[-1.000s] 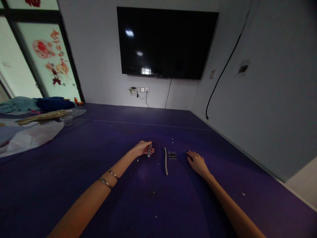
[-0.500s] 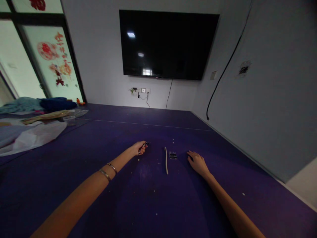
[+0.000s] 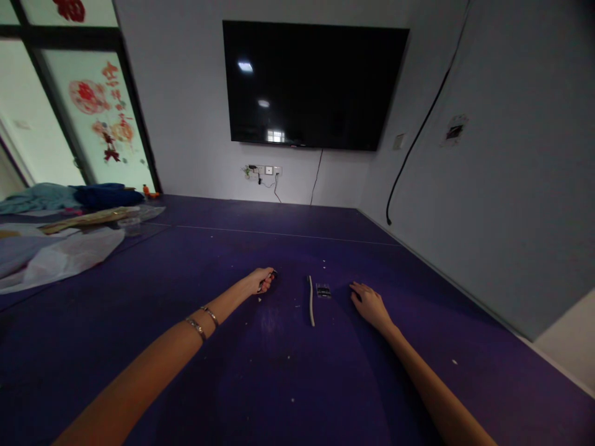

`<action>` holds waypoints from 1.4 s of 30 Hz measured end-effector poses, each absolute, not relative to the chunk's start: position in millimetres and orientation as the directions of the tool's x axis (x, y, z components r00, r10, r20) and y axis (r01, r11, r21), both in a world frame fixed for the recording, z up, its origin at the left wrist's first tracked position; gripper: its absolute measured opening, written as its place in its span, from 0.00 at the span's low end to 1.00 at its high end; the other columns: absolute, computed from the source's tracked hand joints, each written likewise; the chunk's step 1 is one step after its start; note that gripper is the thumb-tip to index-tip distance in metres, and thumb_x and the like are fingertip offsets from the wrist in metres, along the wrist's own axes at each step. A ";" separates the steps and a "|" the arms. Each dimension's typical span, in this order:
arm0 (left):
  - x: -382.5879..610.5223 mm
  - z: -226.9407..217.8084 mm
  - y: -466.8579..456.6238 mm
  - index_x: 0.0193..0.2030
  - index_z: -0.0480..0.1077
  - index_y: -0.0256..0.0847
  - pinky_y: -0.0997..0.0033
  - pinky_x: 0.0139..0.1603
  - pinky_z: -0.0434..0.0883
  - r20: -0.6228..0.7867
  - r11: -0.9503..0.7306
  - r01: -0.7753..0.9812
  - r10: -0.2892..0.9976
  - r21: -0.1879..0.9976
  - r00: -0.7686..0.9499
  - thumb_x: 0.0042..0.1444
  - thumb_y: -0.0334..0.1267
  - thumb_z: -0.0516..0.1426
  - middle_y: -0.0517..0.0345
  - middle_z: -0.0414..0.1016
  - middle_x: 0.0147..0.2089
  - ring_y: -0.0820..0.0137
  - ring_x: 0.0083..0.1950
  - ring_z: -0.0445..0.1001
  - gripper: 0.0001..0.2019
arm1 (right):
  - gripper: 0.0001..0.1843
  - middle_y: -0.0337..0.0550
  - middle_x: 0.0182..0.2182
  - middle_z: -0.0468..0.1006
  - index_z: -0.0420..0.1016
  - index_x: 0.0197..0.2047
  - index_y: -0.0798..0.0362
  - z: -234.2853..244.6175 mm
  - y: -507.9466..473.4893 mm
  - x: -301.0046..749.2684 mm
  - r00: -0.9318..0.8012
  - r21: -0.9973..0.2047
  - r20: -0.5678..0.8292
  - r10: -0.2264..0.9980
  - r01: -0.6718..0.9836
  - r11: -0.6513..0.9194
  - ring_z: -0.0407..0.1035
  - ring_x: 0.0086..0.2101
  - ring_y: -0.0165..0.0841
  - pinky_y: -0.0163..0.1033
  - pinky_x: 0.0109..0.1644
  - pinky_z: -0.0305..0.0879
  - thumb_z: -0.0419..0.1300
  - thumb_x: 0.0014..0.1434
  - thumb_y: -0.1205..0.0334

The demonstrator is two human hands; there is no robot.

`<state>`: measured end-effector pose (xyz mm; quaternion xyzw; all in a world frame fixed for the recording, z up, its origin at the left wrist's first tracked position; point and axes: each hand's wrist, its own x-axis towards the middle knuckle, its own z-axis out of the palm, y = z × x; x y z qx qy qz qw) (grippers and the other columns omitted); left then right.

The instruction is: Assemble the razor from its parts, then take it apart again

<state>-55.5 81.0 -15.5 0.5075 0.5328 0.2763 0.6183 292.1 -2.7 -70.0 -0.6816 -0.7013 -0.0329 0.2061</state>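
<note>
My left hand (image 3: 261,280) lies on the dark purple surface (image 3: 297,371), its fingers curled around a small slim tool with a dark tip (image 3: 274,273); most of the tool is hidden in the fist. Two thin bracelets sit on that forearm. To the right of it a pale thin strip (image 3: 311,301) lies lengthwise on the surface. A small dark clip-like piece (image 3: 323,290) rests just right of the strip. My right hand (image 3: 369,303) lies flat on the surface, fingers stretched out, a short way right of the dark piece and holding nothing.
A large black screen (image 3: 313,83) hangs on the far wall above a socket strip (image 3: 263,169). A black cable (image 3: 418,133) runs down the right wall. White sheeting (image 3: 60,257), cardboard and blue cloth (image 3: 105,195) lie at the far left. Small pale crumbs dot the surface.
My left hand has drawn back to the left and closed tighter, so the slim tool that showed lengthwise between its fingers is now mostly hidden. My right hand has stayed put.
</note>
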 end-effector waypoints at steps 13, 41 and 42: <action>-34.1 11.2 69.4 0.37 0.66 0.37 0.81 0.14 0.53 -0.082 0.074 0.044 0.976 0.996 0.202 0.58 0.42 0.44 0.67 0.58 0.18 0.80 0.14 0.56 0.14 | 0.22 0.46 0.56 0.68 0.69 0.54 0.52 -68.1 -4.2 291.2 0.011 -0.221 0.324 0.946 0.973 0.064 0.58 0.57 0.41 0.48 0.58 0.53 0.46 0.59 0.60; 0.6 36.7 22.6 0.37 0.65 0.35 0.79 0.17 0.65 0.304 -0.358 0.084 0.878 0.930 0.370 0.52 0.39 0.57 0.58 0.71 0.26 0.74 0.21 0.72 0.10 | 0.18 0.46 0.50 0.73 0.72 0.48 0.51 -51.7 -18.5 280.5 -0.018 -0.176 0.434 0.901 0.979 0.104 0.61 0.53 0.40 0.48 0.57 0.51 0.47 0.59 0.62; 0.7 36.7 22.4 0.37 0.65 0.35 0.79 0.17 0.66 0.312 -0.364 0.084 0.878 0.927 0.361 0.52 0.40 0.57 0.59 0.70 0.26 0.74 0.21 0.71 0.11 | 0.16 0.47 0.47 0.75 0.74 0.45 0.52 -45.1 -22.0 276.1 -0.042 -0.156 0.458 0.888 0.980 0.127 0.63 0.51 0.40 0.47 0.56 0.51 0.48 0.59 0.62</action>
